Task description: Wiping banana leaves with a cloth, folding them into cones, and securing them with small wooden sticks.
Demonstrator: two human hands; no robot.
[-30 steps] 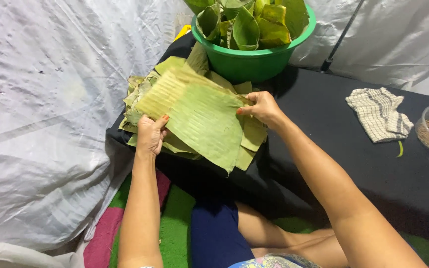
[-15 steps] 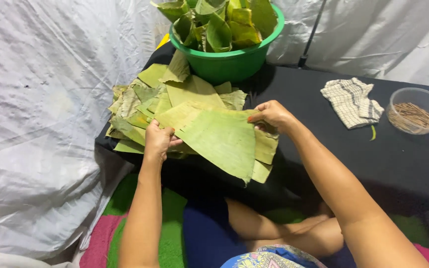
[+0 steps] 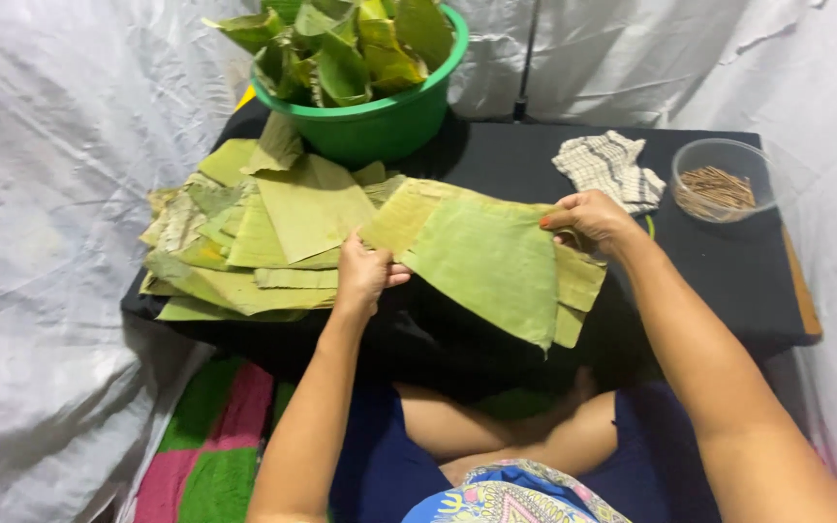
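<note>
The person sits at a low table covered in black cloth (image 3: 728, 281), both bare arms stretched forward. The left hand (image 3: 362, 274) pinches the near left edge of a large flat green banana leaf piece (image 3: 491, 261), thumb on top and fingers curled under it. The right hand (image 3: 588, 219) grasps the same leaf at its far right corner, fingers closed over the edge. Held between the two hands, the leaf spreads over the middle of the table, its near corner hanging past the table's near edge above the person's lap. At least one more leaf layer shows beneath it along its right side.

To the left lies a loose pile of cut pale green leaf pieces (image 3: 244, 242), overlapping at many angles, just beside the held leaf and touching it near the left hand. Behind the pile, at the far edge of the table, stands a round green plastic basin (image 3: 380, 121) heaped with folded darker leaves (image 3: 341, 48). On the right, well apart from the pile, a crumpled checked cloth (image 3: 607, 167) rests just beyond the right hand, and next to it sits a clear round bowl of thin brown sticks (image 3: 719, 184). White plastic sheeting (image 3: 50, 194) surrounds the table on the left and far sides. A pink and green mat (image 3: 210, 436) covers the floor near the person's left arm.
</note>
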